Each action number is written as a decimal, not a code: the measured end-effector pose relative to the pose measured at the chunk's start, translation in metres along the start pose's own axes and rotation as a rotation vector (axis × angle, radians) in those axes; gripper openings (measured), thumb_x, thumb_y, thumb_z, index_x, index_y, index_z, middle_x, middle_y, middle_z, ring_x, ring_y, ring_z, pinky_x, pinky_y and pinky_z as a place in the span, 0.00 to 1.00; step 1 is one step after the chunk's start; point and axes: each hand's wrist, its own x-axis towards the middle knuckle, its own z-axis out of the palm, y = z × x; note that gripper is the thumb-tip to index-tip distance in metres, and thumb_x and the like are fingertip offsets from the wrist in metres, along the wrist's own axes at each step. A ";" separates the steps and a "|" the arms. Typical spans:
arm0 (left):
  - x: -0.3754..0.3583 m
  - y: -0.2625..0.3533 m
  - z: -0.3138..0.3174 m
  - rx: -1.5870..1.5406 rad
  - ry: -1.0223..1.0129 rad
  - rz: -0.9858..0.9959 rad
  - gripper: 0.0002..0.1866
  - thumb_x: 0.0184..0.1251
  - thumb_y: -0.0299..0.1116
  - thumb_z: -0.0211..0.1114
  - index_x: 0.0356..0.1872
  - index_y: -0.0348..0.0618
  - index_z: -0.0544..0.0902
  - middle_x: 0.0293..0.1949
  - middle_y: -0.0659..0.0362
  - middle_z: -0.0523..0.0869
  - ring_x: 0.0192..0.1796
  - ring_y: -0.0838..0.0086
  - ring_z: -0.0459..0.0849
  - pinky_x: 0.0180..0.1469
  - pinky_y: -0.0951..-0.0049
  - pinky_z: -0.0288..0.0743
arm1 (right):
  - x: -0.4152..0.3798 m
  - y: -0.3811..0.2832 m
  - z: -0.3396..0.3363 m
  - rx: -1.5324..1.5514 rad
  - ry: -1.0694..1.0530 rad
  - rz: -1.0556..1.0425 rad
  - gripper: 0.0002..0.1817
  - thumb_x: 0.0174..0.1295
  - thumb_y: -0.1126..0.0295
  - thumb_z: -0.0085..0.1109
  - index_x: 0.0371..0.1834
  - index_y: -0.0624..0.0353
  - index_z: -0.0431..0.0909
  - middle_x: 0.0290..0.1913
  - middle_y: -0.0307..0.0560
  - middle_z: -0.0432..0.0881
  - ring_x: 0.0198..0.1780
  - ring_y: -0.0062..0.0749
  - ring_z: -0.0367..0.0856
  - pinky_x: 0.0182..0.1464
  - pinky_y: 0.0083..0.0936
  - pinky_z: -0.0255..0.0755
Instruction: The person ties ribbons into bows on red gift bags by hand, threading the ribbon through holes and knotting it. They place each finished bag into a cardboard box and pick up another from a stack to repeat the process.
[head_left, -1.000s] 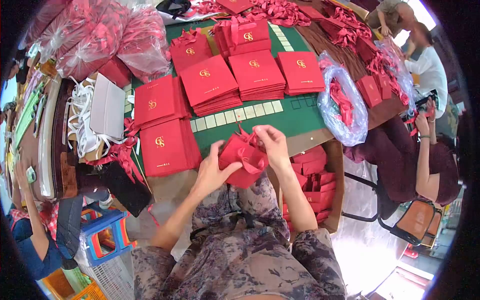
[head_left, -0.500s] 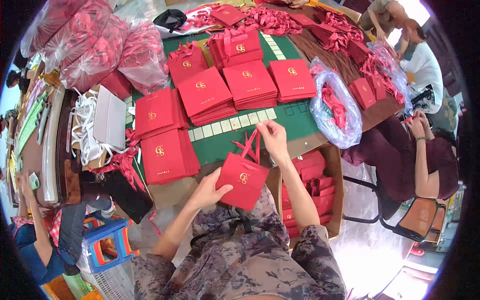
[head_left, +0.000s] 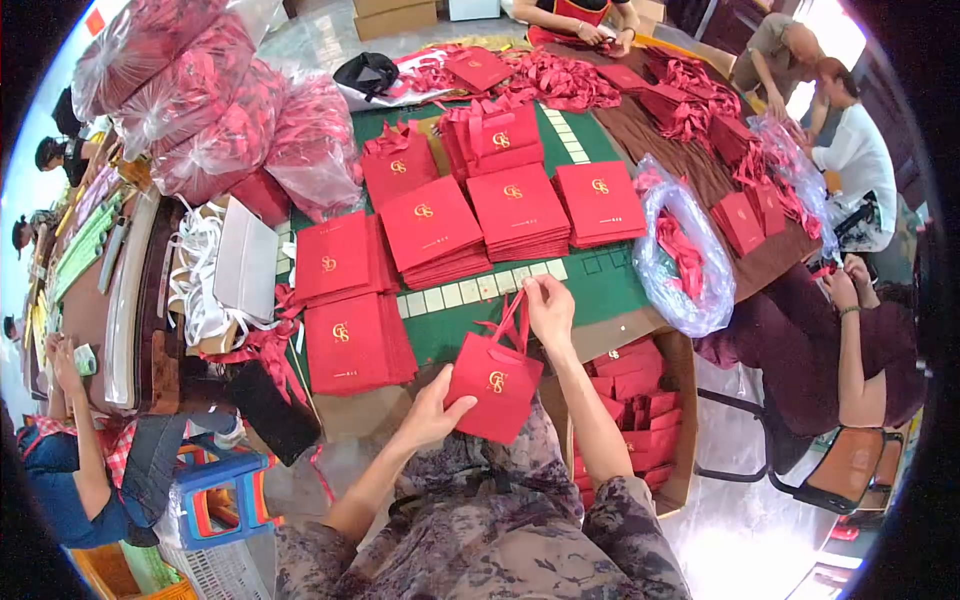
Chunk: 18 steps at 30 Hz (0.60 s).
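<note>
A small red paper gift bag (head_left: 493, 392) with a gold logo is held in front of my lap, slightly tilted. My left hand (head_left: 436, 411) grips its left side, thumb over the front. Above it, my right hand (head_left: 550, 310) pinches the red ribbon handle (head_left: 515, 322) and holds it up from the bag's top edge. Flat red bags lie just beyond on the green table mat (head_left: 450, 342), among them a near-left stack (head_left: 352, 348) and a middle stack (head_left: 430, 228).
An open cardboard box (head_left: 684, 420) of red bags stands by my right arm. A clear plastic bag (head_left: 712, 290) holding red ribbon lies at the table's right. White ribbons (head_left: 192, 265) and a grey box (head_left: 246, 258) sit left. Other people work around the table.
My view has tilted up, so the table appears lower. The ribbon handle is pulled straighter upward above the bag. Both hands keep their hold.
</note>
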 end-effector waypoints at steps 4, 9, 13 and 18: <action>-0.001 0.007 0.005 -0.104 0.031 0.023 0.29 0.71 0.28 0.66 0.68 0.30 0.67 0.63 0.51 0.79 0.64 0.72 0.76 0.69 0.68 0.68 | 0.000 0.001 -0.002 0.028 -0.002 -0.068 0.13 0.69 0.63 0.61 0.41 0.64 0.85 0.28 0.45 0.85 0.30 0.26 0.79 0.36 0.26 0.73; 0.017 0.020 -0.027 -0.087 0.061 -0.095 0.33 0.69 0.28 0.68 0.71 0.33 0.64 0.65 0.54 0.77 0.68 0.72 0.73 0.74 0.67 0.62 | -0.005 -0.008 -0.026 0.091 -0.096 -0.119 0.12 0.72 0.66 0.57 0.46 0.64 0.84 0.36 0.49 0.84 0.36 0.31 0.82 0.42 0.27 0.74; 0.056 0.107 -0.078 -0.232 0.328 -0.081 0.34 0.67 0.31 0.69 0.71 0.34 0.66 0.65 0.56 0.77 0.67 0.70 0.73 0.73 0.66 0.63 | -0.021 0.017 -0.047 0.179 -0.056 -0.121 0.13 0.76 0.69 0.52 0.52 0.65 0.83 0.42 0.45 0.85 0.40 0.24 0.80 0.44 0.23 0.74; 0.157 0.153 -0.158 -0.135 0.587 0.167 0.23 0.71 0.31 0.63 0.65 0.36 0.75 0.56 0.60 0.83 0.55 0.73 0.80 0.62 0.68 0.73 | -0.057 0.012 -0.074 0.182 -0.010 -0.070 0.11 0.75 0.71 0.54 0.49 0.65 0.84 0.41 0.45 0.85 0.44 0.23 0.81 0.49 0.21 0.75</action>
